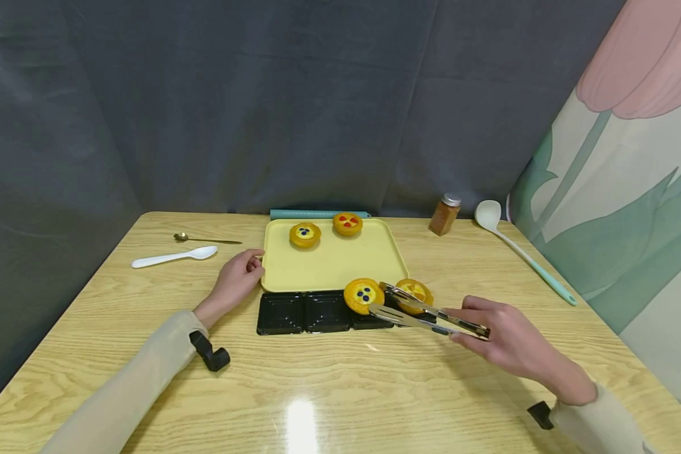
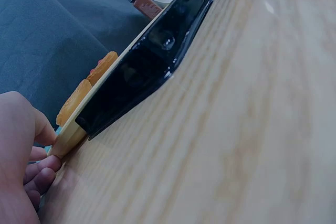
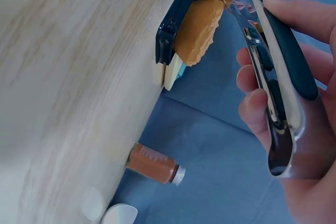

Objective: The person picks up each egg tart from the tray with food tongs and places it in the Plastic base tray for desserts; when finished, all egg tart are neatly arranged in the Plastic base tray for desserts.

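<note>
My left hand (image 1: 238, 280) is at the left edge of the yellow tray (image 1: 318, 268); in the left wrist view, thumb and fingers pinch its rim. My right hand (image 1: 511, 334) grips metal tongs (image 1: 408, 320) with dark green handle pads (image 3: 289, 51). The tong tips are at the right side of a blueberry-topped egg tart (image 1: 363, 295), over the third section of a black compartment tray (image 1: 280, 314). A tart with orange pieces (image 1: 417, 290) sits in the rightmost section, partly behind the tongs. Another blueberry tart (image 1: 304, 234) and a red-topped tart (image 1: 347, 224) lie on the yellow tray.
On the left lie a white spoon (image 1: 176, 256) and a small gold spoon (image 1: 210, 239). A teal rod-like thing (image 1: 318, 214) lies behind the yellow tray. A spice jar (image 1: 445, 214) and a ladle (image 1: 513, 246) are at the back right. Dark curtain hangs behind.
</note>
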Available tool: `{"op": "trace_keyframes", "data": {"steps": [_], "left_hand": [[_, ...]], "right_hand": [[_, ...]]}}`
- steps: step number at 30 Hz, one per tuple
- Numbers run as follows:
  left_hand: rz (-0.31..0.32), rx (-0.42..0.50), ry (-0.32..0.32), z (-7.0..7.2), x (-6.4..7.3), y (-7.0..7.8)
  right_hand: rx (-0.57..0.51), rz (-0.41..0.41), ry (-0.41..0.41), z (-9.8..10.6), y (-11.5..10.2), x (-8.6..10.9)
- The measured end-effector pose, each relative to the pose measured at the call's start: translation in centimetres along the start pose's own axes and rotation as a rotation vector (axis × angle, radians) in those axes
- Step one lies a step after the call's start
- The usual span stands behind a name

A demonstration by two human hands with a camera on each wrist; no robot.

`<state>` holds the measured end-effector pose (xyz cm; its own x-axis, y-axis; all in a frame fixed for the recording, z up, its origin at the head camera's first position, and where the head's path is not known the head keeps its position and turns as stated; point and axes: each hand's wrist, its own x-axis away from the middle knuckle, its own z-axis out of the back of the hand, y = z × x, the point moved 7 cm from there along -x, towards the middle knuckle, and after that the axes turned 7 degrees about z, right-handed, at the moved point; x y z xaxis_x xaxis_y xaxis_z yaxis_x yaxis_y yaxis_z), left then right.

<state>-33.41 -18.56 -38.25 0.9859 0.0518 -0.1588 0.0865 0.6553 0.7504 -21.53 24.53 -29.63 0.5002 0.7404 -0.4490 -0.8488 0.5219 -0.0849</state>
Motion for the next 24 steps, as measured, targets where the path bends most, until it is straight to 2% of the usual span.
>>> {"op": "trace_keyframes", "data": {"steps": [15,24], "left_hand": [[0.001,0.001,-0.002,0.0,0.1,0.2],[-0.001,0.003,-0.001,0.1,0.0,0.2]], "right_hand": [[0.039,-0.018,-0.003,0.8,-0.2,0.1],[0.010,-0.026,0.061,2.1,-0.1,0.0]]}}
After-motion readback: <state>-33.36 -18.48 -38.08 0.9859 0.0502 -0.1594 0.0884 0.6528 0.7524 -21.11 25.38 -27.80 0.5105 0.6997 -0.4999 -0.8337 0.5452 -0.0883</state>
